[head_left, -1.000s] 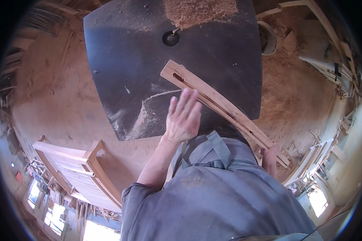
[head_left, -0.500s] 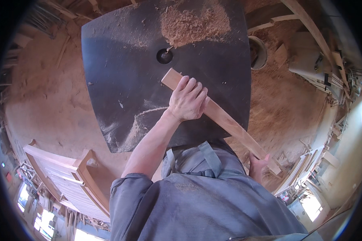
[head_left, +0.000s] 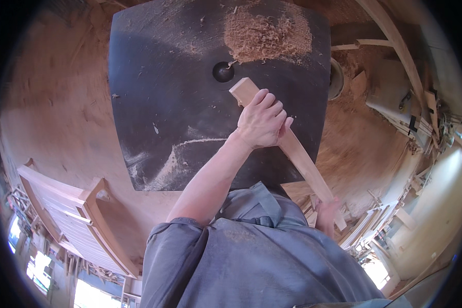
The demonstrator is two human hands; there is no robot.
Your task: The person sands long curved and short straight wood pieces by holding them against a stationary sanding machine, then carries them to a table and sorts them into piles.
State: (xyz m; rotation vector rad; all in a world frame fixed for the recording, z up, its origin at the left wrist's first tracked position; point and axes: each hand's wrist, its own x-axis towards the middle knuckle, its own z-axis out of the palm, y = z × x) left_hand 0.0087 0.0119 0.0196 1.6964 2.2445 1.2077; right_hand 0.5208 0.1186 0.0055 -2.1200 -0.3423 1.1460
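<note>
The board (head_left: pixel 304 161) slants steeper than before, reaching from five toward eleven o'clock over the dark table (head_left: pixel 156 87). The left hand (head_left: pixel 262 121) clasps it near the eleven-o'clock end; the right hand (head_left: pixel 325 212) is by the five-o'clock end, grip too blurred to tell.

Two grips (head_left: pixel 262 122) (head_left: pixel 325 211), one bar (head_left: pixel 304 161), one table (head_left: pixel 159 92)

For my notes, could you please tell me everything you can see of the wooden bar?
The bar is long, pale and square-edged, apparently bare wood. It slants over the table, its far end near the round recess, its near end past the table's edge. The left hand grips it toward the far end; the blurred right hand is at the other.
</note>
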